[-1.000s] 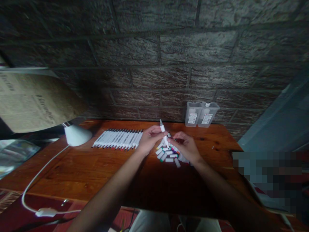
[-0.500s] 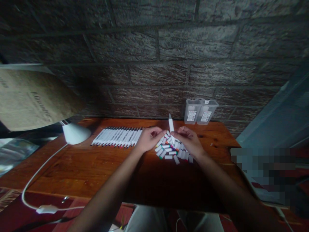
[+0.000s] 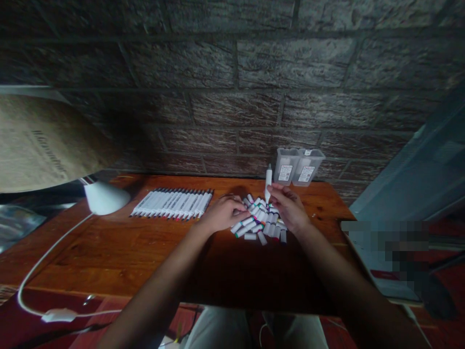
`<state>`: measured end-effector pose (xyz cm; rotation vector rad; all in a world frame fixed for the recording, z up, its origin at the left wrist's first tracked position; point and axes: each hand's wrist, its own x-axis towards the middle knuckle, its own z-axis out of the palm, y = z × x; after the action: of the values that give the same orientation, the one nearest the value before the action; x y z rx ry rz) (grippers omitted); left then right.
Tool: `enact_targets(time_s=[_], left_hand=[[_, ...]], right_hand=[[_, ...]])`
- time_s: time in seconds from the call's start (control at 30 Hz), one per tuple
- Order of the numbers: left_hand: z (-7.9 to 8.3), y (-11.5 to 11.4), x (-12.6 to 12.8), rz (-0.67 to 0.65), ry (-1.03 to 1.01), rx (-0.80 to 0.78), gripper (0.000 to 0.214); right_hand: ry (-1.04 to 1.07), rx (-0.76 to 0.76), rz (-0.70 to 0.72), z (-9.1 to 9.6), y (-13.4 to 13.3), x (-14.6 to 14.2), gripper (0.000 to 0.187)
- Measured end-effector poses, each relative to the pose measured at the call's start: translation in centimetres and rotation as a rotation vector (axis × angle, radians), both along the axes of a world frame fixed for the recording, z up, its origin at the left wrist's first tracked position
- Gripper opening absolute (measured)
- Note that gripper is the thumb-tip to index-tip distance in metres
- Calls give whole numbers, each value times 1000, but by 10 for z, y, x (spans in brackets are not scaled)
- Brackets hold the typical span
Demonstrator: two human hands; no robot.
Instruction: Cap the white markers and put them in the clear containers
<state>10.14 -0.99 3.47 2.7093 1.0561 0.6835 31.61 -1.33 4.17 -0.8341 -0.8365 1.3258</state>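
Note:
My right hand [image 3: 291, 209] pinches an uncapped white marker [image 3: 268, 186] and keeps it nearly upright, its grey tip pointing up. Below the marker lies a loose pile of white marker caps [image 3: 250, 236] with coloured ends. My left hand [image 3: 225, 213] reaches over the left side of this pile with curled fingers, thumb and fingertips close together among the caps. Whether a cap is between them I cannot make out. To the left, a neat row of white markers [image 3: 172, 203] lies side by side on the wooden table [image 3: 119, 257].
Two clear plastic cases [image 3: 304, 172] with labels stand at the back right against the brick wall [image 3: 203, 116]. A lamp with a white base [image 3: 105, 198] and a printed shade [image 3: 43, 145] is at left. Its white cord [image 3: 43, 264] hangs over the front edge.
My right hand has shifted the marker right, away from my left hand. My left hand has lowered its fingers to the caps. The view has tilted and moved slightly.

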Motion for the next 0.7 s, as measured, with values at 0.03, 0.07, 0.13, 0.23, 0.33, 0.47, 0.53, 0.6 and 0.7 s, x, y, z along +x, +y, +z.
enact_targets(time_s=[0.03, 0.07, 0.13, 0.23, 0.33, 0.47, 0.53, 0.6, 0.7], left_hand=[[1, 0, 0, 0, 1, -2, 27], [1, -1, 0, -3, 7, -5, 27], [2, -2, 1, -16, 33, -10, 25], [3, -4, 4, -20, 80, -8, 20], [4, -6, 9, -8, 90, 10, 17], [4, -11, 15, 9, 111, 23, 15], [4, -12, 18, 25, 136, 11, 13], [5, -14, 20, 48, 159, -11, 11], [6, -16, 20, 91, 158, -52, 10]], right_hand=[[-3, 3, -6, -1, 1, 1, 34], [-6, 1, -13, -1, 2, 1, 34], [-6, -7, -17, -2, 3, 3, 34], [5, -11, -10, -2, 3, 4, 34], [9, 1, -11, -2, 3, 4, 33], [0, -1, -14, -2, 3, 5, 34], [3, -5, -12, -1, 3, 5, 32], [9, 1, -3, -1, 3, 6, 31], [5, 14, 18, -1, 2, 6, 31]])
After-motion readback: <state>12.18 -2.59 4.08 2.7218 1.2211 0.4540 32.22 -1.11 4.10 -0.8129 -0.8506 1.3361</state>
